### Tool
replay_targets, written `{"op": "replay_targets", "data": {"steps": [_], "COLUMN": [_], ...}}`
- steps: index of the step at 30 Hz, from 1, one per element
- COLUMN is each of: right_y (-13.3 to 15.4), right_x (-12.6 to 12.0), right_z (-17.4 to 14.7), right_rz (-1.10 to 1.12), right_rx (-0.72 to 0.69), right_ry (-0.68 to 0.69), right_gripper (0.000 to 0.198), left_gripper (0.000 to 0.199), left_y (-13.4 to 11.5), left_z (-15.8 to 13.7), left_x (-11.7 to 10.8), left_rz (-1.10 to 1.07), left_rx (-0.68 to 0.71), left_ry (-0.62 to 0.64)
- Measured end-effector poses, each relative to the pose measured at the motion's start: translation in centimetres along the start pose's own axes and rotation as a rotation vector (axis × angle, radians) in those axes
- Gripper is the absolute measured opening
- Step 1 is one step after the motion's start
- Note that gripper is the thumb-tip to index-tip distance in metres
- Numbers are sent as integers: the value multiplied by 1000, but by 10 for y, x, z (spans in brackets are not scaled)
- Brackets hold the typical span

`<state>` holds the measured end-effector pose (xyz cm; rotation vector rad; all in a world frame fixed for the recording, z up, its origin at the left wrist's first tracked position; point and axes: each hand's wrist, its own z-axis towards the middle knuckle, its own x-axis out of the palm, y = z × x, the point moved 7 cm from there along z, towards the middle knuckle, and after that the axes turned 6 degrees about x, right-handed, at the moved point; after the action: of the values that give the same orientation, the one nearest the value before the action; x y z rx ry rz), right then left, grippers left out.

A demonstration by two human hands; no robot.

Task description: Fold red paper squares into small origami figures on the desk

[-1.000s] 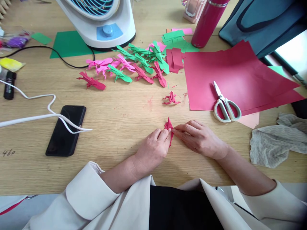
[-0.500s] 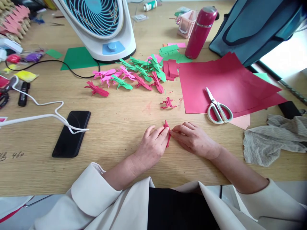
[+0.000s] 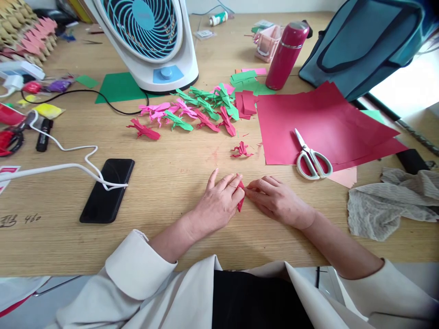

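Note:
A small piece of folded red paper (image 3: 240, 204) stands narrow and pointed on the table, partly hidden by fingers. My left hand (image 3: 217, 201) presses on it from the left, fingertips over its upper part and the thumb raised away. From the other side, the closed fingertips of my right hand (image 3: 279, 201) pinch its right edge. Just beyond my hands lies a small red folded paper figure (image 3: 242, 149). Farther back is a cluster of folded figures, among them a green one (image 3: 178, 120), a pink one (image 3: 156, 111) and a red one (image 3: 144, 130).
White-handled scissors (image 3: 313, 157) lie on large red paper sheets (image 3: 308, 109) at right, near a crumpled cloth (image 3: 394, 201). A phone (image 3: 108, 189) under a white cable is at left. A fan (image 3: 164, 75), a red flask (image 3: 287, 55) and a blue bag (image 3: 363, 45) stand behind.
My left hand's fingers have spread and shifted over the red paper, with the thumb lifted outward. My right hand stays at the paper's edge. The view has tilted slightly.

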<state>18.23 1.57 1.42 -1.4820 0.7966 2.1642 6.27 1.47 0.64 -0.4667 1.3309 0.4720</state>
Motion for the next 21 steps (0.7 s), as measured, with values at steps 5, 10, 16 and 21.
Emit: {"op": "replay_targets", "data": {"steps": [5, 10, 16, 21], "right_y": [3, 8, 5, 6], "right_x": [0, 1, 4, 8], "right_z": [-1, -3, -4, -1], "right_rz": [-43, -64, -14, -29], "right_rx": [-24, -74, -36, 17], "right_ry": [-8, 14, 30, 49], "right_gripper": [26, 30, 33, 33], "left_gripper": [25, 31, 47, 47], "left_y": [4, 7, 11, 17], "left_z": [-2, -4, -3, -5], "left_x": [2, 3, 3, 0], "left_rz": [-62, -130, -222, -313], "left_rx": [-21, -40, -93, -113], "left_ry": [-7, -8, -1, -25]}}
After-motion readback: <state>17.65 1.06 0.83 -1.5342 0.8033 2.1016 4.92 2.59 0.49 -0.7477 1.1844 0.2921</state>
